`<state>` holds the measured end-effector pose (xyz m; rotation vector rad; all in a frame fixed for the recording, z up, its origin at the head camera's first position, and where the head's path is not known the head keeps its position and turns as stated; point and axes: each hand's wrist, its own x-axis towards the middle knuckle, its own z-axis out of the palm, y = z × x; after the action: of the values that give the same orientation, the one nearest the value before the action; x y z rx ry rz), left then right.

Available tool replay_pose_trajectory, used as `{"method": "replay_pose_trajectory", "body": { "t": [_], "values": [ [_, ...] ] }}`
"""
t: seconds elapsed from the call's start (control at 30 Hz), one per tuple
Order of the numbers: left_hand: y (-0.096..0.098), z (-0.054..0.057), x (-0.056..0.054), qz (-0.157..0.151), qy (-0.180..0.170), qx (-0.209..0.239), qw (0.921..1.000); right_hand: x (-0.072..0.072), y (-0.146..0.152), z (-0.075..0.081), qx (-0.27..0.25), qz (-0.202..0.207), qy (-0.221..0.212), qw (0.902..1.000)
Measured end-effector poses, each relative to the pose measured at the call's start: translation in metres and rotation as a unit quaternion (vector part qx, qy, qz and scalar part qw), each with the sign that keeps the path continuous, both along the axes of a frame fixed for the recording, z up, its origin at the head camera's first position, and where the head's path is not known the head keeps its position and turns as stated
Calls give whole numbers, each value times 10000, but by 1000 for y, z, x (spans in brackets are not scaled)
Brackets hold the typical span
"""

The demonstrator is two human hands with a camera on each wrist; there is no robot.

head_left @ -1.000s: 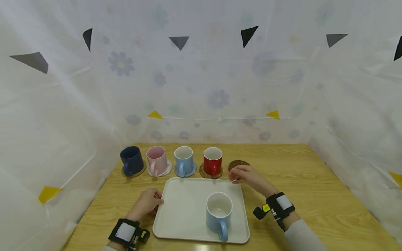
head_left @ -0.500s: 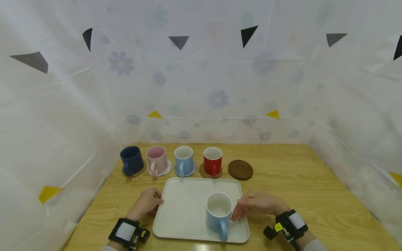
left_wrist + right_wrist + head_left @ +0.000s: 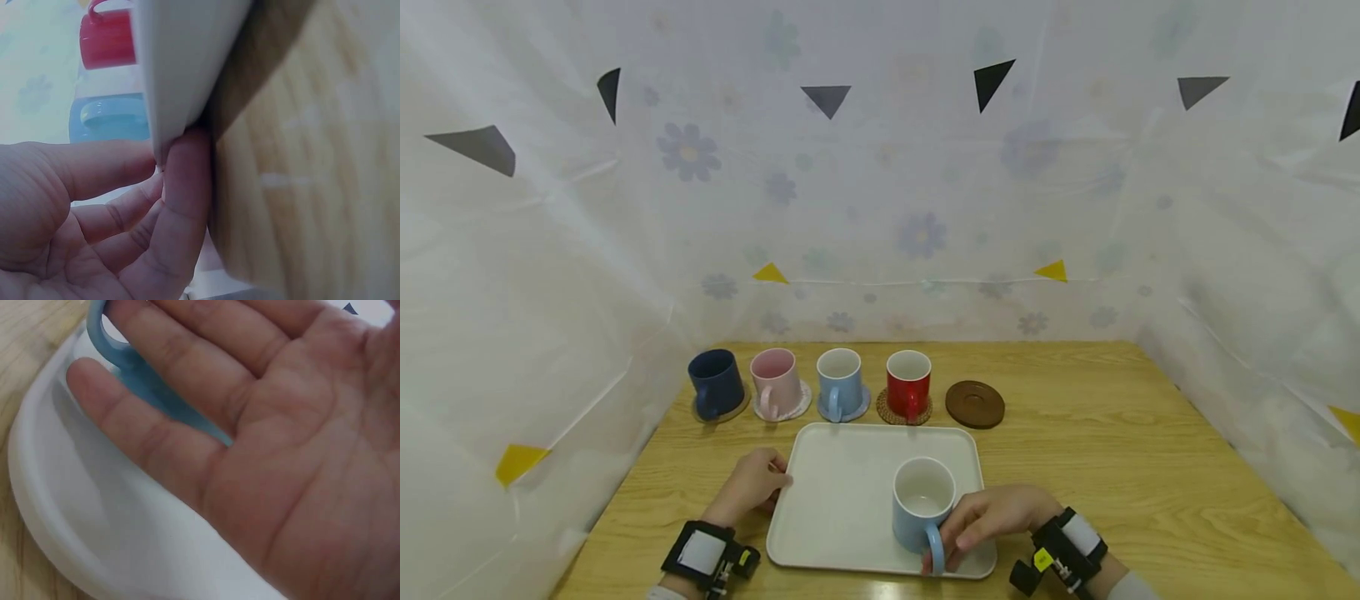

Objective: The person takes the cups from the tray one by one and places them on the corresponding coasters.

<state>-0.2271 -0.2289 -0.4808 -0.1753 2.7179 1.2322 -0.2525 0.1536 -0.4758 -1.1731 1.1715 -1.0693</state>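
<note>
My left hand pinches the left edge of a white tray, thumb above and a curled finger beneath, as the left wrist view shows. On the tray's right part stands a light blue mug, its handle toward me. My right hand is beside it with fairly straight fingers reaching to the handle. One fingertip shows on the handle's far side, partly hidden. A firm hold is not visible. The right wrist view also shows the tray's corner below the palm.
Behind the tray, a navy mug, a pink mug, another light blue mug and a red mug each stand on a coaster. A brown round coaster lies to their right on the wooden table.
My right hand has come from the brown coaster down to the light blue mug on the tray, and its fingers have reached the handle. The left hand has stayed on the tray edge.
</note>
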Motion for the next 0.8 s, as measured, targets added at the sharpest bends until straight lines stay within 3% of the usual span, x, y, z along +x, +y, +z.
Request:
{"method": "replay_pose_trajectory", "body": {
  "t": [0.27, 0.43, 0.63, 0.8],
  "values": [
    [0, 0, 0, -8, 59, 3, 10000, -2, 12, 1, -135, -441, 223, 9987],
    [-1, -1, 0, 10, 31, 22, 10000, -5, 22, 4, 18, -1149, 184, 9932],
    [-1, -1, 0, -2, 20, 36, 10000, -9, 27, 4, 92, -2394, 142, 9708],
    [-1, -1, 0, -34, 41, 27, 10000, -11, 31, 5, -179, -3080, 256, 9509]
  ]
}}
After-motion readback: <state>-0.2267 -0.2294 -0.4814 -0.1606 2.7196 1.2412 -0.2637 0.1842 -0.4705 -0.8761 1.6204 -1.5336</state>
